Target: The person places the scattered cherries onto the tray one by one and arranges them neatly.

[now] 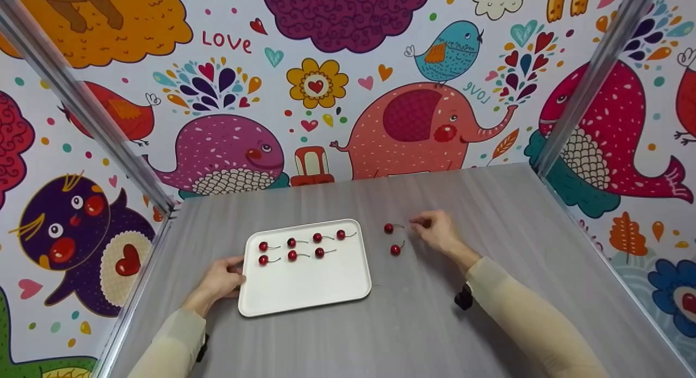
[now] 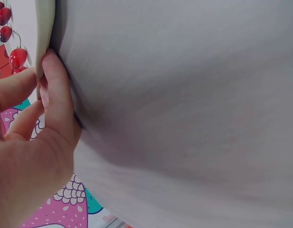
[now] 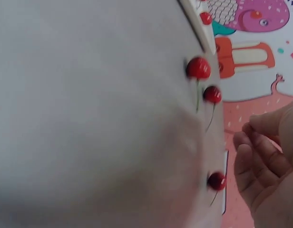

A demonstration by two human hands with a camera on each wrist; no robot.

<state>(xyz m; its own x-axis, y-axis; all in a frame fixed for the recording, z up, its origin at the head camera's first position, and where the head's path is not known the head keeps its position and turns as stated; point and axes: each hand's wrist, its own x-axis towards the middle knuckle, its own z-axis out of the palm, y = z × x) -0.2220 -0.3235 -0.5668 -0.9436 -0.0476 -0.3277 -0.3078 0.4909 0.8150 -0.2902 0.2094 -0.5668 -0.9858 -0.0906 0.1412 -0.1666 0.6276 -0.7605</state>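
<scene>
A white rectangular tray point(image 1: 304, 291) lies on the table with several red cherries point(image 1: 292, 255) in two rows, stems on. At its left edge, my left hand point(image 1: 220, 280) pinches the rim between thumb and fingers; the left wrist view shows the tray edge point(image 2: 43, 33) between them. To the right of the tray, two cherries point(image 1: 392, 239) lie on the table. My right hand point(image 1: 437, 234) is just right of them, fingers loosely bent and nothing visible between the fingertips. The right wrist view shows a third loose cherry point(image 3: 217, 181), hidden behind that hand in the head view.
The grey wood-look table point(image 1: 413, 334) is bounded by walls with cartoon animal prints point(image 1: 413, 128). Metal posts point(image 1: 590, 84) stand at the back corners. Dark wrist bands point(image 1: 464, 297) sit at both sleeves.
</scene>
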